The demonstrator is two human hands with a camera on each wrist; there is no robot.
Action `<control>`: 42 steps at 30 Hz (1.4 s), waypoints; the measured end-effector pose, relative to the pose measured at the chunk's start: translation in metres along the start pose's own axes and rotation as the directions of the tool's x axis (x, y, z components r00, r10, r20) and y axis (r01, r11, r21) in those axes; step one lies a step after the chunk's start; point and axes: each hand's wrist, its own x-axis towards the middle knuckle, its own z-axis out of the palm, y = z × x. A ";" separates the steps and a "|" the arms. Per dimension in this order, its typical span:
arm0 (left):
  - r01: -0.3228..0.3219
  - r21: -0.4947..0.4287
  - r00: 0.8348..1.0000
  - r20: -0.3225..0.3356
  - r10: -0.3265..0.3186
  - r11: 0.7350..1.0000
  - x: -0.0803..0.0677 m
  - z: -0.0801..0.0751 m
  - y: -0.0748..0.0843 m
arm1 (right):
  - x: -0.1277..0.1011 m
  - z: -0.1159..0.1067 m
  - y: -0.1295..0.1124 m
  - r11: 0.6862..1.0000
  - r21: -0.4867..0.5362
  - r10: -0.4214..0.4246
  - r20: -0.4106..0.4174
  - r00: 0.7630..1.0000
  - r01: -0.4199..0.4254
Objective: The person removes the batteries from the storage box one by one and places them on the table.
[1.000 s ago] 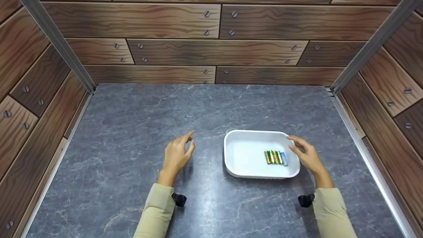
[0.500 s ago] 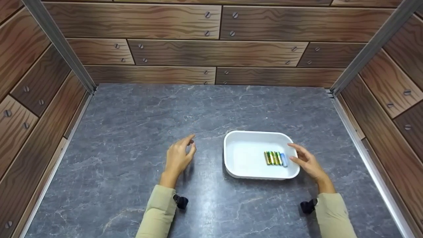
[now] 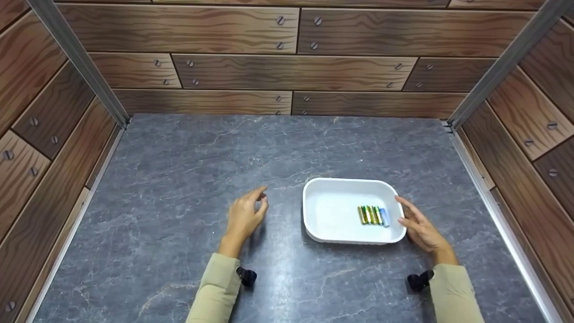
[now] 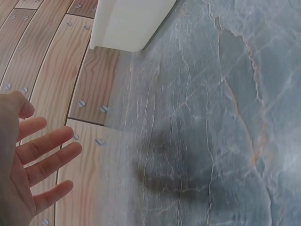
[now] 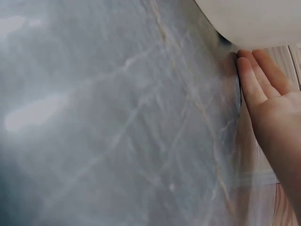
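A white rectangular tray (image 3: 332, 226) sits on the grey stone table right of centre. Several small batteries (image 3: 373, 215), green-yellow with one pale blue, lie side by side in its right half. My right hand (image 3: 415, 222) is beside the tray's right edge, fingers straight and close to the rim; the right wrist view shows its fingertips (image 5: 247, 70) at the tray's white wall (image 5: 254, 23). My left hand (image 3: 246, 213) hovers over the table left of the tray, fingers relaxed and holding nothing. In the left wrist view its spread fingers (image 4: 44, 155) are apart from the tray (image 4: 127, 23).
Wood-pattern walls with screws close in the table on the left, back and right, with metal posts (image 3: 76, 58) at the back corners. The grey table surface (image 3: 202, 152) spreads behind and to the left of the tray.
My right hand has slid down along the tray's right side, from the far right corner to the middle of the right edge. My left hand has drifted slightly toward me.
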 end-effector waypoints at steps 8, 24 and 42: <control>0.008 -0.022 1.000 0.020 -0.007 1.000 0.000 0.004 0.007 | 0.002 0.008 0.002 1.000 -0.009 -0.005 -0.038 0.999 0.005; -0.168 -0.063 0.985 0.019 0.170 0.984 0.010 0.017 0.041 | 0.027 0.022 0.007 0.997 -0.035 0.067 -0.048 0.997 -0.069; -0.217 -0.092 0.878 0.417 0.236 0.972 0.028 0.063 0.099 | 0.034 0.026 0.007 0.999 -0.031 0.035 -0.094 0.995 -0.038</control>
